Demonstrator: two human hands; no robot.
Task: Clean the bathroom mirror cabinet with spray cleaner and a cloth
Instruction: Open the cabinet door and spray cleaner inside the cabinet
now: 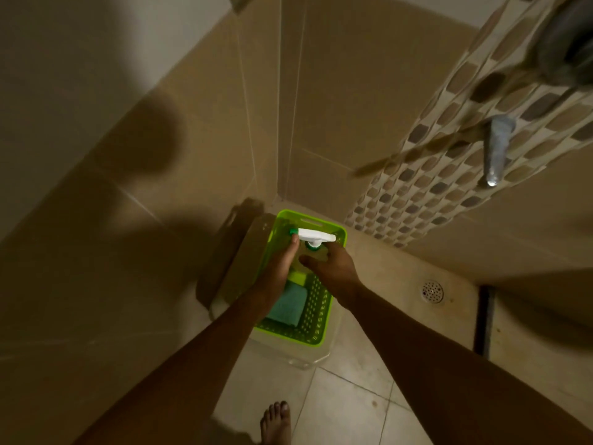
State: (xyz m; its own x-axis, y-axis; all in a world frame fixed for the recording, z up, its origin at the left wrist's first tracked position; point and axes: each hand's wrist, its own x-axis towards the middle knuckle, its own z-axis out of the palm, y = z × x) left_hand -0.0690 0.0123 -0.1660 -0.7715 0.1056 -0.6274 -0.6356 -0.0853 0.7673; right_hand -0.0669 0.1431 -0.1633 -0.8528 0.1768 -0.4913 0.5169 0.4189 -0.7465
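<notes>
Spray bottle (316, 239): standing upright at the far end of the green basket (321, 319), white trigger head on top, green nozzle aimed left.
Right hand (335, 271): wrapped round the bottle's body just under the trigger, thumb laid across the near side. The far fingers are hidden, so can't say how tight. Looks like a lifting grip to me.
Left hand (277, 271): fingers straight and pressed together, tips touching by the nozzle (steadying it or checking the nozzle setting, my guess).
Cloth (287, 305): teal, folded, lying in the basket's near half, partly under the left wrist. Nobody's holding it, but it's handy to grab next.
Mirror cabinet: not in view, so no wiping yet. This is just gear pickup.
</notes>
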